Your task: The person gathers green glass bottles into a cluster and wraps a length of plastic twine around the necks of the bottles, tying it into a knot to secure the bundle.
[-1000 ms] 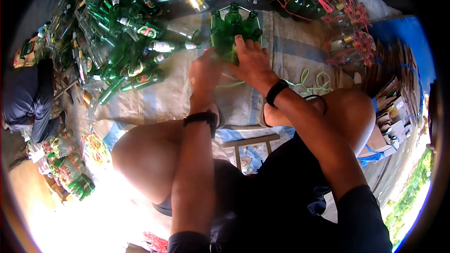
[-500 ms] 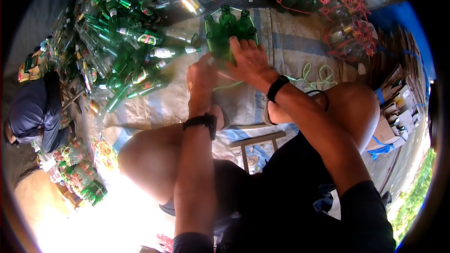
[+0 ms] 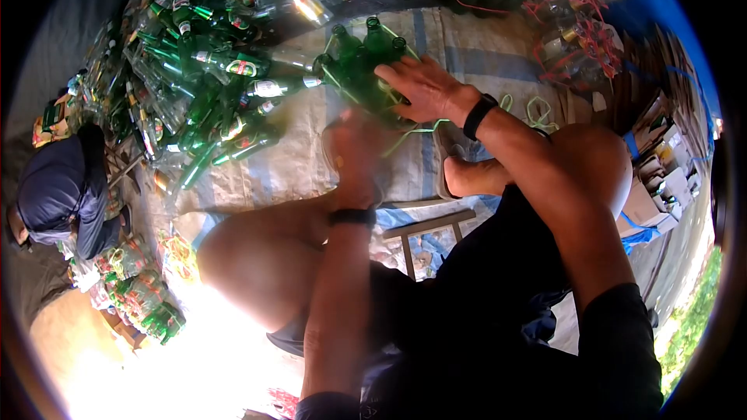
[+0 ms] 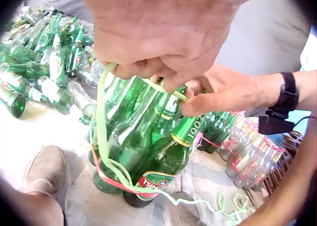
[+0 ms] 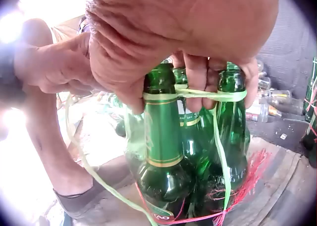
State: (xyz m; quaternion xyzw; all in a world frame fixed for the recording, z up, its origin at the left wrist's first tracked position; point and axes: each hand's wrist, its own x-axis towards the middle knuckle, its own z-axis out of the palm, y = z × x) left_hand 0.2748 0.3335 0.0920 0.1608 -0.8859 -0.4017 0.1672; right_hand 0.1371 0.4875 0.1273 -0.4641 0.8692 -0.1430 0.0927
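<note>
A bundle of green beer bottles stands on the woven sheet, tilted in the head view. Light green plastic twine runs round the bottle necks and down the side; red twine circles the bodies lower down. My left hand, blurred in the head view, grips the green twine with curled fingers, on the near side of the bundle. My right hand holds the bottles by their necks, thumb on one side and fingers reaching between them. One front bottle carries a green neck foil and a label.
Loose bottles lie heaped at the left and back. Bottles tied with red twine stand at the back right, near stacked cardboard. Loose green twine trails on the sheet. Another person bends over at the left.
The left hand has moved down and towards the body, away from the bottles. The bundle has turned and shifted slightly left, with the right hand still at its necks.
</note>
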